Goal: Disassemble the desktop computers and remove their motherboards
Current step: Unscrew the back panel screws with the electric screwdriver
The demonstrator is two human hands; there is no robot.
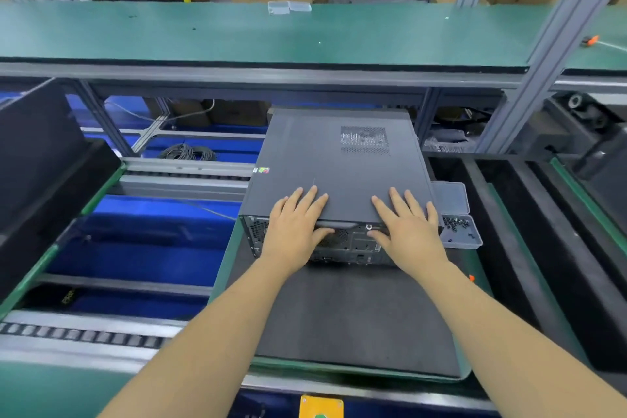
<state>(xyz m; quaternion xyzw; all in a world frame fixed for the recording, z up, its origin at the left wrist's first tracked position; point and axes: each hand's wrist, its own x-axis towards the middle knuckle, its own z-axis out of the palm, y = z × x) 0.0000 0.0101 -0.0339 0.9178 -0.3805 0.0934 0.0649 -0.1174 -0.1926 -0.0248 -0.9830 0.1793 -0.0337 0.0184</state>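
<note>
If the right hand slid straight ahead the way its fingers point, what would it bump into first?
Probably nothing soon: the right hand lies flat on the computer's side panel, which looks smooth ahead. The vent grille sits further on, flush with it.

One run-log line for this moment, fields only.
step: side panel removal | left hand: flat on side panel, thumb under rear lip | right hand: same | computer case: lying on mat | screw tray: right of case
</note>
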